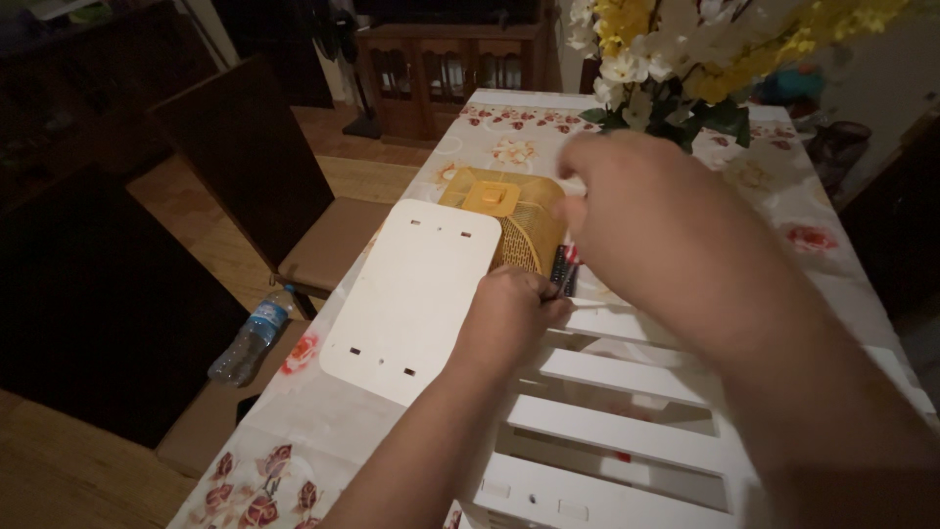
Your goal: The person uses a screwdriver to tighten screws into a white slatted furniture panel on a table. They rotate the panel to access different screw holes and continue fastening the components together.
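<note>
From the head camera we see two bare hands over one long table (783, 284) covered in a flowered cloth.

Our left hand (511, 312) rests on the near end of a white slatted frame (627, 431), which lies flat on the table in front of us; we count about four slats showing. The fingers are curled in together at the frame's upper edge, right beside a small dark object (561, 271) with a touch of red. Whether they pinch it we cannot tell, since the knuckles hide the tips.

Our right hand (627, 206) hangs higher and closer to the lens, blurred, with its back towards us. Its fingers point towards the far side of the table, and we cannot tell whether they are spread or closed, or holding anything.

Just left of the left hand lies one white flat panel (411, 294) with rounded corners and several small slots near its edges; one corner juts over the table's side. Beyond it sits one yellow woven basket (509, 211) with a square knob on top, partly overlapped by the panel.

At the far end stands one bunch of yellow and white flowers (685, 49). To the left of the table we count two dark chairs (255, 167), and one plastic water bottle (253, 338) lies on the nearer seat. One dark wooden cabinet (450, 69) stands against the far wall.
</note>
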